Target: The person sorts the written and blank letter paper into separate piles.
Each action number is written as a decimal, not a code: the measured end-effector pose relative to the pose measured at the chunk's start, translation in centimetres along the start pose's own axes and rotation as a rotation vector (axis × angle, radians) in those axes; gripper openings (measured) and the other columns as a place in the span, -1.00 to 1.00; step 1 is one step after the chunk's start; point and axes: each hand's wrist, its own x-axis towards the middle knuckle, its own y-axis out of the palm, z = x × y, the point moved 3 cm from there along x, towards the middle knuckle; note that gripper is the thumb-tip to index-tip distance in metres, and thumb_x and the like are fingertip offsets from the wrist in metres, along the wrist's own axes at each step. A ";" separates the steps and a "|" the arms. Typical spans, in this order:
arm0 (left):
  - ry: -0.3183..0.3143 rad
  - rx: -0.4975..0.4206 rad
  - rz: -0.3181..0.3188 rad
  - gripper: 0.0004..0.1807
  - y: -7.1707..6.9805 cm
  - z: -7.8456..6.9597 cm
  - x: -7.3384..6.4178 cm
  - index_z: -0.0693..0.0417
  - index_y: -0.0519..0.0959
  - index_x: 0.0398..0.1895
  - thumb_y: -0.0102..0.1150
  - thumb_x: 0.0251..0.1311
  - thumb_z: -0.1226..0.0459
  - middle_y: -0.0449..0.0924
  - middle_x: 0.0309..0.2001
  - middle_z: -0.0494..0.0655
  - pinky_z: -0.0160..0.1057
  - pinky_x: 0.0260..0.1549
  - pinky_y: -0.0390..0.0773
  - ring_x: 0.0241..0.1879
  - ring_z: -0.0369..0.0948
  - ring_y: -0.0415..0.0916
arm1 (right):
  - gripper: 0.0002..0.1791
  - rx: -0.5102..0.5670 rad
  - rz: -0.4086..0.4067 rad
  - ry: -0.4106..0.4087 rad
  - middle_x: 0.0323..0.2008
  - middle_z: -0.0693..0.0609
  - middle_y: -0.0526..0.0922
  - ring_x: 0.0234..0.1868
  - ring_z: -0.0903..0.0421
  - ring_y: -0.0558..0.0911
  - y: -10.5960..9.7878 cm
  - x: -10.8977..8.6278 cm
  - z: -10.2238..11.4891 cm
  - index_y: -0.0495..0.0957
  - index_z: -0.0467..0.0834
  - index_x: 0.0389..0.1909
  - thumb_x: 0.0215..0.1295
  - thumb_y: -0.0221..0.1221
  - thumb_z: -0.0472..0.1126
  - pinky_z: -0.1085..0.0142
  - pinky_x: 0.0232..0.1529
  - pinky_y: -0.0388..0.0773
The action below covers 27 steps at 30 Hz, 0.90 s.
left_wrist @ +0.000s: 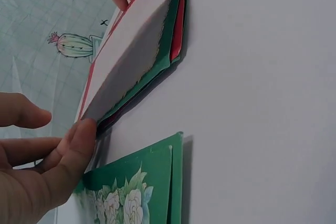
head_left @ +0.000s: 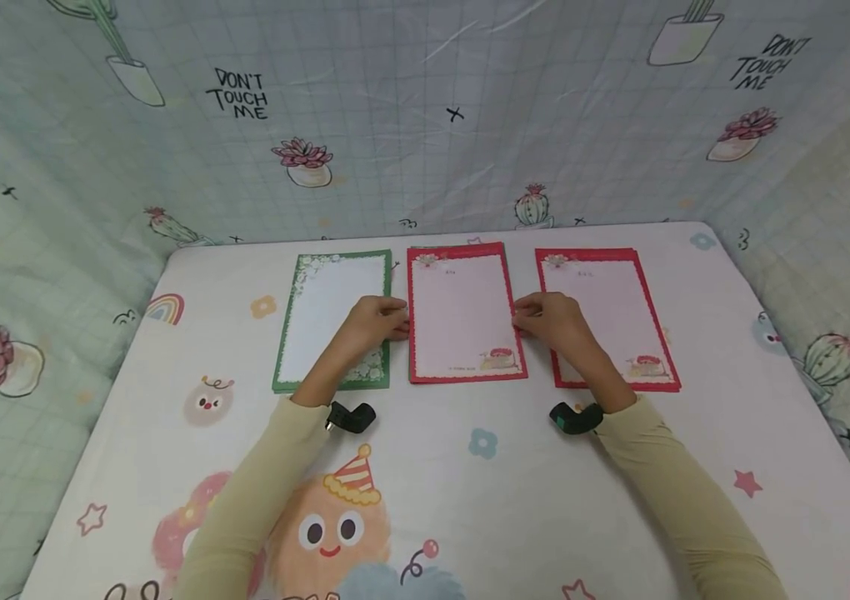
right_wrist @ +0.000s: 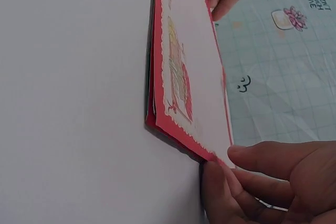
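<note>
A stack of decorated paper sheets (head_left: 462, 317), its top one pink with a red border, lies between my hands. Green and red layers show beneath that top sheet in the left wrist view. My left hand (head_left: 376, 323) pinches the left edge of the stack, thumb (left_wrist: 80, 136) against the paper and one finger held apart. On the opposite edge, my right hand (head_left: 554, 321) grips the paper between thumb and fingers, as the right wrist view shows. Left of it lies a green-bordered stack (head_left: 331, 300), partly under my left hand. To the right is another red-bordered stack (head_left: 612, 325), partly covered by my right hand.
All three stacks rest on a white table cover (head_left: 485, 508) printed with cartoon figures. Behind it hangs a pale grid-patterned cloth (head_left: 395, 108) with plant drawings, which also lines both sides. Dark wrist devices sit at both sleeve cuffs.
</note>
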 end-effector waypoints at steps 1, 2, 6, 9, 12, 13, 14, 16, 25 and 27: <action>0.006 -0.012 0.001 -0.55 0.0 0.0 0.1 0.40 0.40 0.35 0.02 0.53 0.30 0.58 0.12 0.25 -0.09 0.09 0.64 -0.01 0.02 0.70 | -0.56 0.000 -0.004 -0.005 -0.05 -0.17 0.69 -0.05 -0.08 0.64 0.0 0.0 0.0 0.60 -0.23 0.22 0.40 0.30 -0.14 0.23 -0.15 0.67; 0.014 -0.021 0.000 -0.56 0.0 0.0 0.2 0.40 0.42 0.34 0.03 0.52 0.31 0.58 0.10 0.25 -0.10 0.08 0.65 -0.03 0.02 0.70 | -0.57 0.000 -0.007 -0.010 -0.05 -0.17 0.69 -0.06 -0.08 0.63 0.0 0.1 0.0 0.60 -0.24 0.21 0.40 0.29 -0.15 0.23 -0.16 0.66; 0.042 -0.059 -0.005 -0.63 0.1 0.0 0.5 0.37 0.46 0.26 0.07 0.49 0.35 0.56 0.02 0.23 -0.11 0.03 0.68 -0.07 0.02 0.70 | -0.60 0.017 -0.020 -0.028 -0.07 -0.16 0.68 -0.09 -0.06 0.63 0.0 0.1 -0.1 0.61 -0.24 0.16 0.40 0.29 -0.15 0.25 -0.18 0.64; 0.046 -0.113 -0.017 -0.65 0.2 0.0 0.7 0.38 0.44 0.20 0.12 0.46 0.36 0.55 -0.01 0.22 -0.09 0.04 0.67 -0.05 0.00 0.67 | -0.64 0.035 -0.030 -0.040 -0.08 -0.15 0.68 -0.10 -0.06 0.63 -0.1 0.0 0.0 0.62 -0.22 0.12 0.39 0.30 -0.15 0.22 -0.17 0.65; 0.033 -0.180 -0.041 -0.65 0.5 0.0 1.2 0.37 0.40 0.16 0.17 0.43 0.37 0.57 0.00 0.22 -0.09 0.04 0.67 -0.04 -0.01 0.65 | -0.67 0.043 -0.045 -0.058 -0.09 -0.15 0.69 -0.11 -0.06 0.65 -0.1 0.0 0.0 0.62 -0.21 0.08 0.39 0.30 -0.14 0.20 -0.15 0.67; 0.022 -0.193 -0.052 -0.65 0.6 0.0 1.3 0.36 0.38 0.16 0.17 0.43 0.36 0.58 0.00 0.22 -0.09 0.02 0.68 -0.07 -0.02 0.66 | -0.68 0.049 -0.049 -0.061 -0.10 -0.15 0.70 -0.11 -0.06 0.65 -0.1 0.1 0.1 0.62 -0.22 0.07 0.39 0.30 -0.14 0.20 -0.14 0.66; 0.012 -0.215 -0.059 -0.65 0.8 0.1 1.4 0.34 0.36 0.17 0.17 0.43 0.37 0.58 0.00 0.22 -0.11 -0.01 0.70 -0.08 -0.02 0.65 | -0.68 0.062 -0.048 -0.063 -0.10 -0.16 0.71 -0.12 -0.06 0.67 -0.1 0.1 0.1 0.62 -0.22 0.06 0.40 0.30 -0.14 0.21 -0.13 0.66; -0.007 -0.241 -0.073 -0.62 1.0 0.1 1.6 0.31 0.31 0.21 0.14 0.44 0.39 0.57 0.02 0.23 -0.15 -0.05 0.71 -0.10 -0.04 0.65 | -0.68 0.087 -0.042 -0.059 -0.11 -0.16 0.74 -0.14 -0.04 0.70 0.0 0.1 0.0 0.61 -0.24 0.04 0.41 0.30 -0.14 0.22 -0.10 0.66; -0.073 -0.278 -0.036 -0.44 1.4 0.1 1.6 0.34 0.25 0.46 0.09 0.47 0.40 0.60 0.17 0.24 -0.15 -0.04 0.69 0.00 -0.03 0.67 | -0.54 0.184 -0.012 0.012 0.04 -0.17 0.72 0.02 -0.08 0.70 0.2 0.2 -0.3 0.48 -0.19 0.24 0.40 0.29 -0.12 0.06 0.08 0.65; -0.087 -0.275 -0.022 -0.45 1.4 0.1 1.6 0.36 0.27 0.46 0.09 0.48 0.39 0.58 0.21 0.22 -0.17 -0.02 0.68 0.04 -0.04 0.66 | -0.44 0.207 -0.005 0.016 0.11 -0.18 0.69 0.11 -0.10 0.66 0.2 0.3 -0.4 0.41 -0.16 0.35 0.39 0.30 -0.13 0.02 0.13 0.63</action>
